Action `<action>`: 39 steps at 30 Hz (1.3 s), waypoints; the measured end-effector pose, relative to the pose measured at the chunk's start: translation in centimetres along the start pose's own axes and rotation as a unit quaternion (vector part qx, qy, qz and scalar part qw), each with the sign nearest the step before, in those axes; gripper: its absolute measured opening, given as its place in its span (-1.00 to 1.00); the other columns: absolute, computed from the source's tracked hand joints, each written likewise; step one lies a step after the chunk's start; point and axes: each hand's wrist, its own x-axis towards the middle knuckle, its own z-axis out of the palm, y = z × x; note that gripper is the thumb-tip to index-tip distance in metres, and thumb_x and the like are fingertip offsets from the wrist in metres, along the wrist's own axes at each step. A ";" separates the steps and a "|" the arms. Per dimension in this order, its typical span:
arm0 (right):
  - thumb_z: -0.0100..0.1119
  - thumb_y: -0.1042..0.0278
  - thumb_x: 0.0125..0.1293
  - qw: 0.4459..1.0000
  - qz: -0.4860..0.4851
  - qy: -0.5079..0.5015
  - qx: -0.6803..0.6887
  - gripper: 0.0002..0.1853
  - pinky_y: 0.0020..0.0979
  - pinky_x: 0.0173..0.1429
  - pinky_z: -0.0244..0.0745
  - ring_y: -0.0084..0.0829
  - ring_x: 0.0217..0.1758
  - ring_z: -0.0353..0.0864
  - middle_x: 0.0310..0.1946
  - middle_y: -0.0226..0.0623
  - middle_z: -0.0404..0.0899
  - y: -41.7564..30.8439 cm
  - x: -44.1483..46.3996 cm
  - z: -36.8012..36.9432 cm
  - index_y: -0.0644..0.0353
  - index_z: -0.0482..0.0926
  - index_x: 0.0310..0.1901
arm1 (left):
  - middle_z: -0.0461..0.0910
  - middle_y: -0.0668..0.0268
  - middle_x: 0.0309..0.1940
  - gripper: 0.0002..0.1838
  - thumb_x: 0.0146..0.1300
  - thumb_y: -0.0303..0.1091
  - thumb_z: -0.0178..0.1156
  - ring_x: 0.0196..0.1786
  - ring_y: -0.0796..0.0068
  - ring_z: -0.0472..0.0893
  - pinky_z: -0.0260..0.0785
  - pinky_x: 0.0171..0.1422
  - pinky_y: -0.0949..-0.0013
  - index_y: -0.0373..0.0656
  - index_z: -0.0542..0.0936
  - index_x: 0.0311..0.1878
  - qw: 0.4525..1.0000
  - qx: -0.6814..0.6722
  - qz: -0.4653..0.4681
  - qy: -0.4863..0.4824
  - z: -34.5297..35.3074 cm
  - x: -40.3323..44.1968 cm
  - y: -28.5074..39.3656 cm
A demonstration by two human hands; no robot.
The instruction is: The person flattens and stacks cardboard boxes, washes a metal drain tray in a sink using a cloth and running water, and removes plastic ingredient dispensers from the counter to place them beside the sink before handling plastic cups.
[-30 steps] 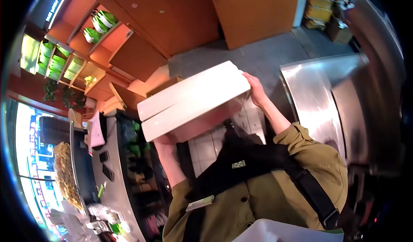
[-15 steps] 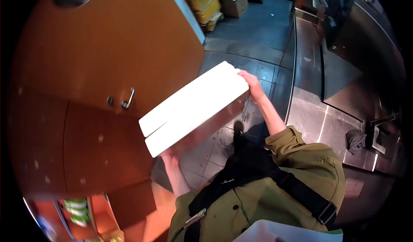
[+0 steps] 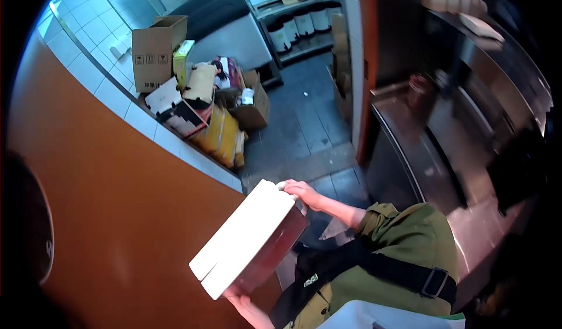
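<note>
A long box with a bright white top (image 3: 249,229) is held out in front of me. A seam runs part of the way along the top, and its near side looks darker and reddish. My right hand (image 3: 303,193) is closed around the far end, by a rounded white edge or handle. At the near end my left hand (image 3: 235,298) grips from below, its fingers mostly hidden under the box. What the box contains cannot be seen.
An orange-brown door (image 3: 129,223) stands on my left, close to the box. Beyond the doorway are stacked cardboard boxes (image 3: 155,54), yellow packages (image 3: 219,133) and a shelf with several white canisters (image 3: 303,23). A metal counter (image 3: 468,223) runs along the right.
My view has swung toward the doorway, showing more of the room beyond. The box, still in both hands, now sits lower in view, and the door fills more of the left.
</note>
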 end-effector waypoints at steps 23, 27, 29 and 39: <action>-0.14 0.38 0.05 0.891 -0.126 0.428 -0.083 -0.75 -0.49 -0.01 0.18 -0.45 -0.11 0.35 -0.26 -0.26 0.44 -11.3 47.7 -41.4 0.37 0.52 -0.44 | 0.44 0.37 -0.20 -0.61 0.21 -0.11 -0.09 -0.31 0.54 0.46 0.32 -0.42 0.53 -0.10 0.33 0.03 0.932 0.025 -0.171 -0.319 56.2 68.8 -5.7; -0.12 0.38 0.06 0.895 -0.126 0.419 -0.085 -0.77 -0.47 0.01 0.18 -0.43 -0.11 0.35 -0.25 -0.25 0.45 -12.6 57.6 -50.2 0.35 0.52 -0.45 | 0.44 0.37 -0.19 -0.62 0.21 -0.11 -0.10 -0.28 0.55 0.45 0.31 -0.38 0.54 -0.12 0.34 0.02 0.930 0.032 -0.179 -0.318 66.4 76.5 -7.2; -0.10 0.37 0.06 0.898 -0.137 0.409 -0.092 -0.78 -0.47 -0.01 0.19 -0.42 -0.14 0.35 -0.29 -0.27 0.46 -13.0 62.5 -55.0 0.32 0.52 -0.46 | 0.43 0.37 -0.18 -0.62 0.21 -0.11 -0.11 -0.26 0.55 0.44 0.30 -0.36 0.54 -0.12 0.34 0.01 0.928 0.038 -0.180 -0.323 71.3 80.8 -8.9; -0.13 0.42 0.06 0.798 -0.200 0.568 -0.028 -0.79 -0.52 -0.06 0.21 -0.48 -0.19 0.38 -0.29 -0.29 0.45 -22.0 76.8 -79.1 0.35 0.49 -0.44 | 0.42 0.38 -0.17 -0.56 0.20 -0.08 -0.10 -0.22 0.54 0.42 0.27 -0.30 0.54 -0.19 0.31 0.04 0.875 0.095 -0.206 -0.428 107.0 97.4 -16.2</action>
